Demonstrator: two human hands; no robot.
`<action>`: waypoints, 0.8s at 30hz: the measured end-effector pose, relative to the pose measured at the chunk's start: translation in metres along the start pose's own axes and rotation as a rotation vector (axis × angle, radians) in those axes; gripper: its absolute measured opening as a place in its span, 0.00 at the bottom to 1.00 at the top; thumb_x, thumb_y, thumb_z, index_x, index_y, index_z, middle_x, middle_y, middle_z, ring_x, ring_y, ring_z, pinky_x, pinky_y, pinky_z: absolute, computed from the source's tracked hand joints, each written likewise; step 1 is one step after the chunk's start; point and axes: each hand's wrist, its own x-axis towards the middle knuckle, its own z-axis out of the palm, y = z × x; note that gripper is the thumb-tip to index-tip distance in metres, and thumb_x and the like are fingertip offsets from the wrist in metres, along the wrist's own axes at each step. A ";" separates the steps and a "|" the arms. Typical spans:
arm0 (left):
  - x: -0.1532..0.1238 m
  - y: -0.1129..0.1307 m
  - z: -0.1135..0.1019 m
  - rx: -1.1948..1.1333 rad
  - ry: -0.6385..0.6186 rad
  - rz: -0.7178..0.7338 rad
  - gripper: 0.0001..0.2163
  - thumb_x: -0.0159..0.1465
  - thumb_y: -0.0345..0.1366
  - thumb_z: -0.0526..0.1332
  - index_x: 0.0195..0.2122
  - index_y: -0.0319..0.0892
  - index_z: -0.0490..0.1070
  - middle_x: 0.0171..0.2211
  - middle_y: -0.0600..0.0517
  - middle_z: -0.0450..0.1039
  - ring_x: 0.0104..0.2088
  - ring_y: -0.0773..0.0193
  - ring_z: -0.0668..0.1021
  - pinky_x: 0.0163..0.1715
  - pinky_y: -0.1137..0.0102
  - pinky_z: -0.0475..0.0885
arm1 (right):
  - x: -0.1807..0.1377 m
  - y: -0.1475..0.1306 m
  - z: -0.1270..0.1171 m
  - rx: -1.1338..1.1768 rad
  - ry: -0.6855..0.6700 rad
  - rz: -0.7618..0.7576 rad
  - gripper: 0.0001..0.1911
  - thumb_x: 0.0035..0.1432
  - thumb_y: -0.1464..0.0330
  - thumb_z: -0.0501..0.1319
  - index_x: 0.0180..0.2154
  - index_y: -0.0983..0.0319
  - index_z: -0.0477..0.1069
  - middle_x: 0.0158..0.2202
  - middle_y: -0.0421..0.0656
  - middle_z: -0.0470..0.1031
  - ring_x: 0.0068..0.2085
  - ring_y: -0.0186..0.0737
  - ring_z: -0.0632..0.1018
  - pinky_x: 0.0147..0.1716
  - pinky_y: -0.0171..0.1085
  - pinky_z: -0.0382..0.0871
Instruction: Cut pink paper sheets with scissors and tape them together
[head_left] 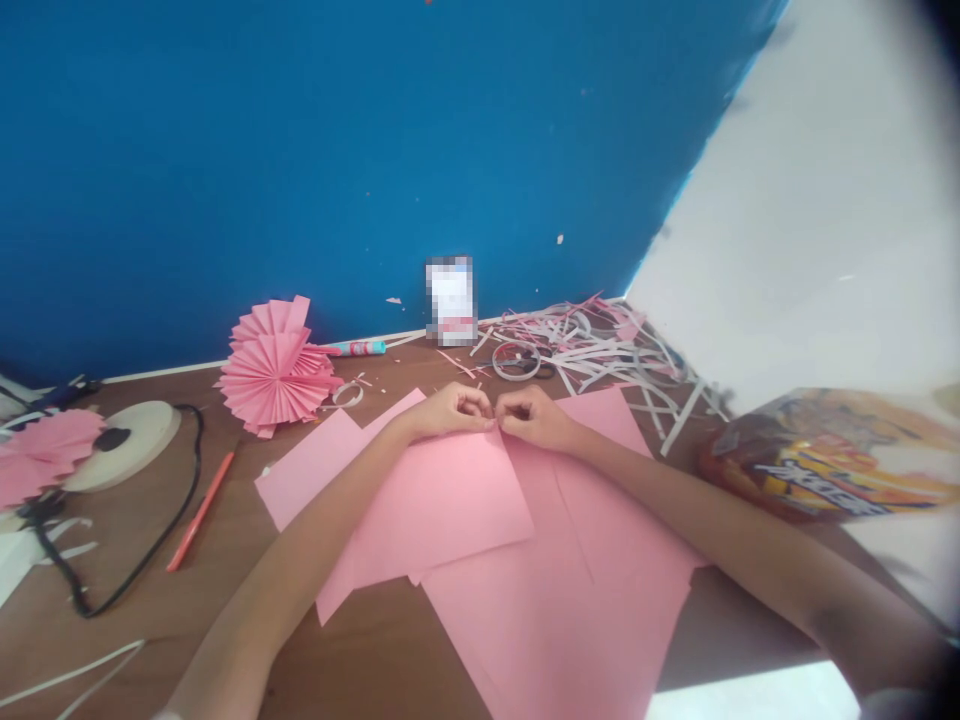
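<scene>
Both hands meet at the far edge of a pink paper sheet (450, 505) that lies tilted over other sheets. My left hand (452, 410) is closed, thumb and fingers pinching the sheet's far edge. Right beside it, my right hand (534, 418) is closed in a pinch at the sheet's far right corner. The fingertips of the two hands nearly touch. Under and around the held sheet lie more pink sheets (570, 610), spread toward the table's near edge. A smaller pink piece (322, 465) sticks out beyond my left forearm.
A pleated pink paper rosette (277, 375) stands by the blue wall, near a light-blue tube (364, 348). A blurred upright screen (451, 302), a clear ring (516, 361) and paper strips (592, 340) lie behind. A red pen (201, 512) and black cable (196, 470) are left; a snack bag (832, 455) right.
</scene>
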 end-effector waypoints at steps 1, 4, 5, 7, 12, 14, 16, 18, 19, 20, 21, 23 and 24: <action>0.001 -0.002 0.000 -0.021 0.016 0.020 0.15 0.51 0.43 0.67 0.33 0.36 0.73 0.25 0.54 0.70 0.25 0.72 0.69 0.27 0.75 0.62 | 0.000 0.001 0.000 0.016 0.004 0.008 0.06 0.47 0.73 0.55 0.20 0.65 0.64 0.17 0.33 0.57 0.21 0.27 0.58 0.21 0.30 0.50; 0.003 -0.006 0.000 -0.047 0.032 0.051 0.14 0.53 0.42 0.65 0.34 0.35 0.72 0.29 0.51 0.72 0.28 0.70 0.71 0.31 0.74 0.63 | 0.001 0.002 -0.001 0.064 -0.001 0.020 0.05 0.48 0.73 0.54 0.21 0.65 0.64 0.17 0.33 0.57 0.21 0.27 0.58 0.22 0.30 0.50; 0.003 -0.006 0.000 -0.045 0.031 0.056 0.13 0.54 0.41 0.65 0.34 0.35 0.72 0.28 0.52 0.72 0.28 0.70 0.71 0.31 0.74 0.63 | 0.001 0.002 -0.001 0.075 -0.011 0.020 0.05 0.48 0.73 0.54 0.21 0.65 0.64 0.17 0.33 0.57 0.21 0.27 0.58 0.22 0.30 0.50; 0.003 -0.006 0.000 -0.033 0.026 0.061 0.11 0.54 0.39 0.64 0.32 0.36 0.71 0.27 0.53 0.71 0.26 0.71 0.70 0.30 0.75 0.62 | 0.001 0.002 -0.001 0.075 -0.033 0.016 0.06 0.49 0.72 0.54 0.22 0.65 0.65 0.17 0.33 0.58 0.21 0.27 0.58 0.22 0.30 0.50; 0.003 -0.005 0.001 -0.013 0.018 0.064 0.09 0.55 0.38 0.61 0.29 0.36 0.68 0.24 0.56 0.66 0.24 0.72 0.66 0.27 0.76 0.59 | 0.000 0.001 0.003 -0.034 0.019 0.017 0.06 0.49 0.72 0.55 0.22 0.65 0.66 0.18 0.33 0.59 0.21 0.27 0.59 0.21 0.30 0.50; 0.003 -0.005 0.002 -0.004 0.017 0.060 0.08 0.55 0.38 0.60 0.29 0.36 0.67 0.23 0.57 0.65 0.23 0.72 0.65 0.26 0.76 0.57 | -0.001 0.000 0.004 -0.065 0.044 0.021 0.05 0.48 0.73 0.56 0.22 0.65 0.65 0.18 0.33 0.59 0.21 0.27 0.59 0.21 0.29 0.51; 0.003 -0.004 0.003 0.005 0.025 0.068 0.08 0.55 0.37 0.59 0.28 0.37 0.66 0.22 0.57 0.63 0.23 0.73 0.64 0.26 0.76 0.57 | -0.001 0.000 0.005 -0.069 0.054 0.024 0.04 0.47 0.73 0.55 0.22 0.64 0.65 0.18 0.33 0.59 0.21 0.26 0.59 0.21 0.29 0.51; 0.004 -0.003 0.005 0.022 0.041 0.098 0.06 0.55 0.35 0.58 0.27 0.37 0.65 0.22 0.58 0.62 0.23 0.73 0.63 0.25 0.76 0.56 | 0.000 -0.001 0.004 -0.039 0.054 0.036 0.04 0.46 0.73 0.55 0.21 0.64 0.65 0.17 0.33 0.58 0.21 0.26 0.58 0.21 0.30 0.50; 0.004 -0.003 0.007 0.038 0.058 0.121 0.05 0.55 0.34 0.58 0.27 0.37 0.65 0.22 0.58 0.61 0.23 0.73 0.63 0.25 0.76 0.56 | 0.000 -0.001 0.004 -0.016 0.059 0.048 0.04 0.46 0.73 0.55 0.21 0.64 0.65 0.17 0.33 0.57 0.21 0.26 0.57 0.21 0.30 0.49; 0.004 -0.002 0.009 0.062 0.081 0.142 0.04 0.54 0.33 0.57 0.26 0.38 0.64 0.22 0.58 0.61 0.23 0.73 0.62 0.25 0.76 0.56 | 0.000 -0.002 0.004 0.014 0.067 0.064 0.04 0.46 0.73 0.55 0.21 0.64 0.65 0.17 0.33 0.57 0.21 0.26 0.57 0.21 0.30 0.49; 0.004 -0.002 0.011 0.091 0.111 0.159 0.03 0.54 0.32 0.56 0.26 0.38 0.64 0.22 0.58 0.60 0.23 0.73 0.62 0.25 0.76 0.55 | 0.001 -0.002 0.004 0.050 0.078 0.085 0.05 0.46 0.72 0.55 0.21 0.64 0.64 0.17 0.33 0.56 0.21 0.27 0.56 0.21 0.30 0.48; 0.004 -0.001 0.016 0.143 0.176 0.181 0.02 0.54 0.31 0.56 0.27 0.38 0.65 0.21 0.58 0.59 0.23 0.73 0.61 0.24 0.75 0.55 | 0.003 -0.003 0.004 0.139 0.111 0.135 0.06 0.45 0.71 0.55 0.19 0.63 0.63 0.17 0.33 0.55 0.20 0.26 0.56 0.21 0.30 0.47; 0.004 0.000 0.018 0.166 0.200 0.187 0.02 0.54 0.31 0.56 0.27 0.38 0.64 0.20 0.58 0.59 0.22 0.73 0.61 0.24 0.75 0.55 | 0.003 -0.004 0.005 0.186 0.129 0.166 0.07 0.45 0.70 0.55 0.18 0.63 0.62 0.16 0.33 0.55 0.20 0.26 0.55 0.20 0.31 0.47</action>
